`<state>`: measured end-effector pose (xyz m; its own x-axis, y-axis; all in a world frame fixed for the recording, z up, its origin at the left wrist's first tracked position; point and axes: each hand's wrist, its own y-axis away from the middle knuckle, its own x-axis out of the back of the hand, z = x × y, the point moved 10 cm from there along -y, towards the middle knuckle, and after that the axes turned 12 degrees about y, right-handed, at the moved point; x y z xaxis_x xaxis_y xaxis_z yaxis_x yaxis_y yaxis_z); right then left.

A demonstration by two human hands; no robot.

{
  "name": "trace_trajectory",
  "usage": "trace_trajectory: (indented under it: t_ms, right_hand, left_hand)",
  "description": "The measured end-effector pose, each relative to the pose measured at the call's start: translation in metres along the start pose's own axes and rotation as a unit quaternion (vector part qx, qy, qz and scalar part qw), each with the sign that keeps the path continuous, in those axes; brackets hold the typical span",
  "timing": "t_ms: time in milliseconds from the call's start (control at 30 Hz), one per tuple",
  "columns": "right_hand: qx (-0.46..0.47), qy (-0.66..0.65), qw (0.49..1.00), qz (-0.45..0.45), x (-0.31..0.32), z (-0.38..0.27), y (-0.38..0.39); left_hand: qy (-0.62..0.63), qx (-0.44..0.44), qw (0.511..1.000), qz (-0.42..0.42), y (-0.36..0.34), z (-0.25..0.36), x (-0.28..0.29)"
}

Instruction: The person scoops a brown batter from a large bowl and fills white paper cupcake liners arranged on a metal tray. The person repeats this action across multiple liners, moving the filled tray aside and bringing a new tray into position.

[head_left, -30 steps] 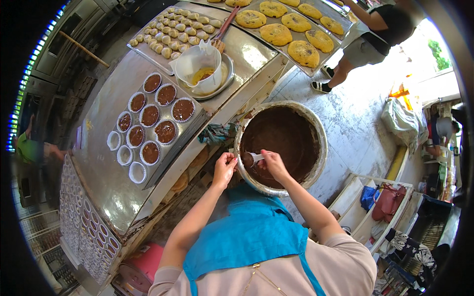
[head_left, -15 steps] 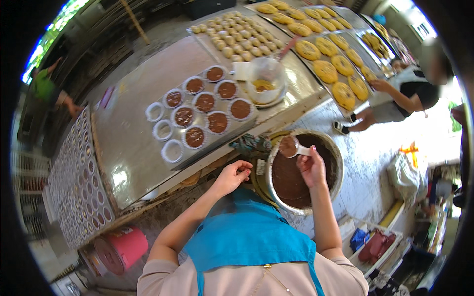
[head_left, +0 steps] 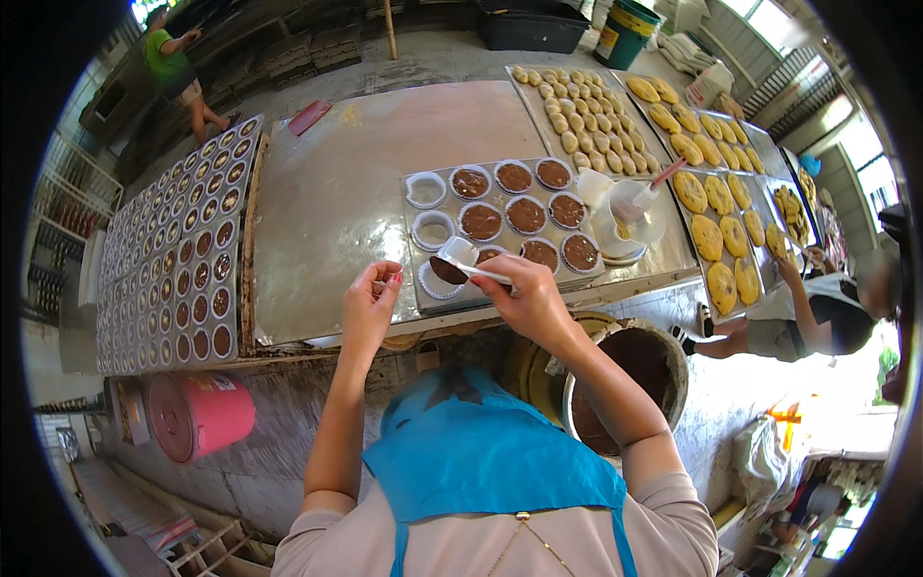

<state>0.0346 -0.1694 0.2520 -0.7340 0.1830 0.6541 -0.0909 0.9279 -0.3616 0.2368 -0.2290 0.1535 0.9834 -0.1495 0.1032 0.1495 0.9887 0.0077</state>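
Note:
My right hand [head_left: 531,300] grips the handle of a white measuring scoop [head_left: 460,252], which is tipped over the front-left paper baking cup [head_left: 429,285]. Dark brown batter [head_left: 447,270] hangs from the scoop's mouth above that cup. My left hand [head_left: 371,300] hovers empty beside the front-left corner of the muffin tray [head_left: 409,258], its fingers loosely curled. Several paper cups in this tray hold chocolate batter [head_left: 526,213]; two behind the scoop, a far-left cup [head_left: 426,190] and a middle-left cup [head_left: 433,231], show pale insides.
A batter bucket [head_left: 678,370] stands on the floor at my right. Beside the tray is a clear plastic pitcher [head_left: 630,202]. Dough balls [head_left: 586,115] and flat yellow breads [head_left: 721,231] lie on trays beyond. Filled cup trays [head_left: 183,250] sit left, above a pink bucket [head_left: 204,415]. Two people are nearby.
My right hand has carried the scoop from the batter bucket up and left to the muffin tray. My left hand has risen to the tray's near-left corner. The view has turned left.

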Motion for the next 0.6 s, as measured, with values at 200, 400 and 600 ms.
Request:
trace_trajectory:
  t_ms: [200, 400, 600]
  right_hand:
    - [0.128, 0.118, 0.984, -0.03, -0.023, -0.031, -0.007]
    - [0.175, 0.132, 0.975, 0.032, -0.001, -0.053, -0.005]
    - [0.202, 0.157, 0.964, 0.074, 0.02, -0.069, 0.001]
  left_hand:
    - [-0.016, -0.004, 1.0, 0.022, 0.005, -0.007, 0.017]
    - [-0.006, -0.013, 1.0, 0.022, 0.002, -0.008, 0.019]
    - [-0.016, -0.014, 1.0, 0.018, 0.001, -0.002, 0.015]
